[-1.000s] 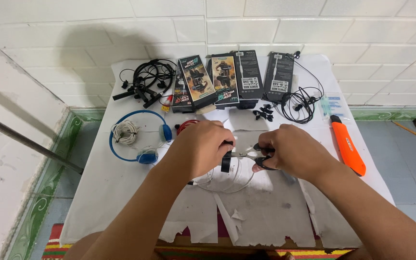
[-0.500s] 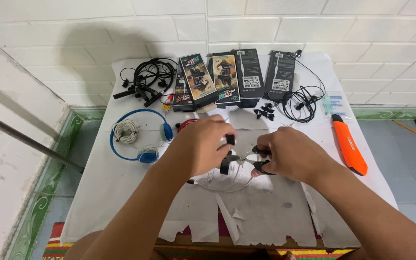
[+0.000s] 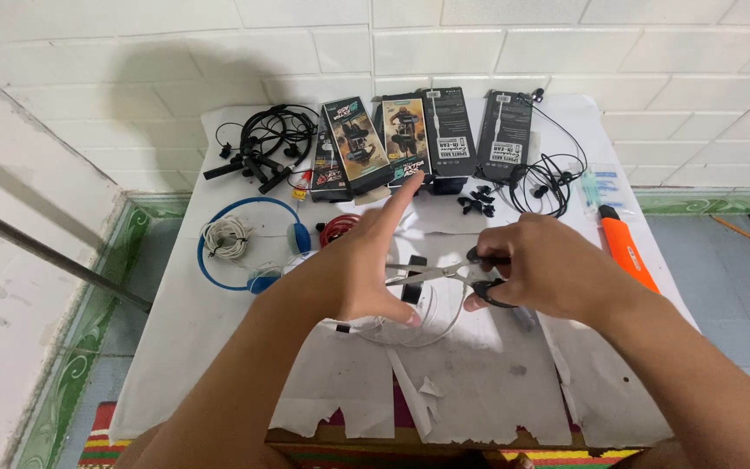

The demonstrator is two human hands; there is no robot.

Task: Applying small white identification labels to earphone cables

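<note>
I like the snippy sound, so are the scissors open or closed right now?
Closed, or almost: the scissors in the right hand show their silver blades lying together as one thin strip, pointing toward the left hand. No gap shows between them.
</note>
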